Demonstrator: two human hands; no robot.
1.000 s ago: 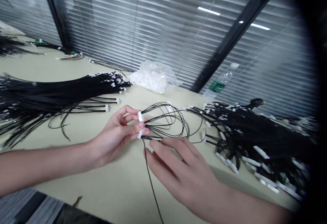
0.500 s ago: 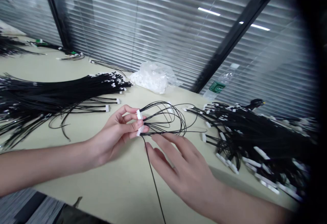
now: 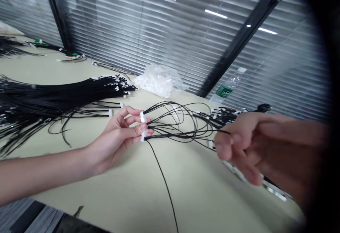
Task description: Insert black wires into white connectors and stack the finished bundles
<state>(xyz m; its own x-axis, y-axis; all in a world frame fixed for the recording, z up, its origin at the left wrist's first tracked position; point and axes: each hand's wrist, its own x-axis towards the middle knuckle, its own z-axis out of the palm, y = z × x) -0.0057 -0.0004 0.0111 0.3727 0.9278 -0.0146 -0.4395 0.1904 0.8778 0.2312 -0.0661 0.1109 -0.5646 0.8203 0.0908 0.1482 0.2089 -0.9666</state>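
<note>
Between the thumb and fingers of my left hand (image 3: 124, 128) is a white connector (image 3: 143, 118), long and narrow, its middle covered by my thumb. Several thin black wires (image 3: 183, 134) run out of it to the right and curl into loops. One loose wire (image 3: 164, 176) hangs from its lower end toward the table's front edge. Off to the right, my right hand (image 3: 247, 144) is closed, thumb against forefinger, pinching the end of a black wire (image 3: 212, 131) that stretches back toward the connector. Motion blurs part of this hand.
A thick bundle of black wires (image 3: 58, 95) with white ends lies on the table (image 3: 127, 194) at left. Another wire pile (image 3: 225, 114) is partly behind my right hand. A clear plastic bag (image 3: 159, 80) and a water bottle (image 3: 225, 87) stand by the blinds (image 3: 159, 24).
My right hand has moved right and up from beside the connector, and now pinches a wire drawn out straight. My left hand has stayed on the connector.
</note>
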